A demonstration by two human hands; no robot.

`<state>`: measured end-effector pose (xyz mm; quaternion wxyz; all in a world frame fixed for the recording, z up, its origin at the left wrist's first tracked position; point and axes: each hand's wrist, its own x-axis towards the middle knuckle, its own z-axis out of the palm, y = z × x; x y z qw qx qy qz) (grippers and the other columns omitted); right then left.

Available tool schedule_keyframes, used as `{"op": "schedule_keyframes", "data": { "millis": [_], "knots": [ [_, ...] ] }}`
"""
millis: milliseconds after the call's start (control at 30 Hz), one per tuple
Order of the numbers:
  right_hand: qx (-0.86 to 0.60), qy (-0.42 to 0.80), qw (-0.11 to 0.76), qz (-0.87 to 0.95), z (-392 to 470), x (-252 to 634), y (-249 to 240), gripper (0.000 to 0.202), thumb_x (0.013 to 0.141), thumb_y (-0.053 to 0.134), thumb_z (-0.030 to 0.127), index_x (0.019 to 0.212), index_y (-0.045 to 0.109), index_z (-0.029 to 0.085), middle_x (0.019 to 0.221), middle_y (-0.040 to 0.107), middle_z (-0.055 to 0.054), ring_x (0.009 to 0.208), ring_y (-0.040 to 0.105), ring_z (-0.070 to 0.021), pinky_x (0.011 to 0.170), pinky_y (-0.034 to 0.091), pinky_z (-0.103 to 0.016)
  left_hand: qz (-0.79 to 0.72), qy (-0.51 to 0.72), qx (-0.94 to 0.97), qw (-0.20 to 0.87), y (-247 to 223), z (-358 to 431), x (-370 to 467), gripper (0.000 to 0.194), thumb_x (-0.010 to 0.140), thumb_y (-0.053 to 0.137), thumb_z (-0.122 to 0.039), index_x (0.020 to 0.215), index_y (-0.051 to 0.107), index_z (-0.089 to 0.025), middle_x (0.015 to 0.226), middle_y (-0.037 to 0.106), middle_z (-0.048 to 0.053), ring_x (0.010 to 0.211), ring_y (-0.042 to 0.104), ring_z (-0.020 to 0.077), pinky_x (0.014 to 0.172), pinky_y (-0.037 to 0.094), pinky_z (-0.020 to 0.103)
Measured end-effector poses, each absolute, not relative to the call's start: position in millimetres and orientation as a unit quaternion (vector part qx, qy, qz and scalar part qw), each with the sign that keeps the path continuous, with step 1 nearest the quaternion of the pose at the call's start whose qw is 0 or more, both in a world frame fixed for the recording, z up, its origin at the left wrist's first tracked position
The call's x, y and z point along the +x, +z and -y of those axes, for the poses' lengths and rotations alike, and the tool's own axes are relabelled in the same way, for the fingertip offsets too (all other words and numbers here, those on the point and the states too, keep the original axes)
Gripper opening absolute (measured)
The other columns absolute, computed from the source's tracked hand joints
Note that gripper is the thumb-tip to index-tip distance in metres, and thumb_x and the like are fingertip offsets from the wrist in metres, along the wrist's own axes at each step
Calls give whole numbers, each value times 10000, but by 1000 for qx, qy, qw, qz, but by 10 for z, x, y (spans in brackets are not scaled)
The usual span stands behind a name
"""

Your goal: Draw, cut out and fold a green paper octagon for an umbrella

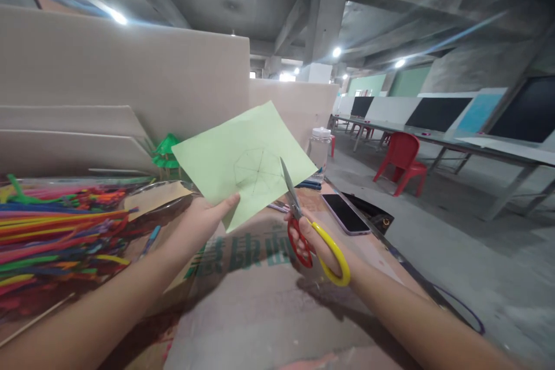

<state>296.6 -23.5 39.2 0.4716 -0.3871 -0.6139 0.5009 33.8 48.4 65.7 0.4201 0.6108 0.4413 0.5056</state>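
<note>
A light green sheet of paper [212, 156] is held up at the centre, tilted, with a pencil-drawn polygon and lines crossing at its middle. My left hand [206, 215] pinches its lower left edge, thumb on the front; the other fingers are hidden behind it. My right hand [310, 237] is closed on scissors [293, 202] with one red and one yellow handle. The scissor blades point up at the paper's right part, close to the drawn shape. Whether they touch the paper is unclear.
Colourful pipe cleaners [56, 237] lie at the left, near a green paper object [167, 150]. A phone [346, 214] and a clear bottle [319, 150] stand or lie at the right. Cardboard [243, 300] covers the table; a red chair [401, 159] is beyond.
</note>
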Motion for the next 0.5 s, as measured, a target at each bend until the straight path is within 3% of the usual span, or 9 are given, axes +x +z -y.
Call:
{"op": "schedule_keyframes", "data": {
  "millis": [133,500],
  "knots": [
    [-386,503,460,621,235,2975,395,622,907,568,828,1112,514,243,777,437,48,533,361,-102,466,334,-255,-430,510,621,411,621,-519,337,513,823,811,-611,1168,788,-232,1386,741,88,1390,620,324,1238,411,448],
    [-389,508,494,589,218,2954,367,598,900,622,795,1093,541,234,700,414,82,489,301,-73,442,266,-225,-394,512,637,421,719,-471,315,424,843,814,-592,1120,820,-270,1332,771,56,1391,622,326,1249,420,469]
  ]
}}
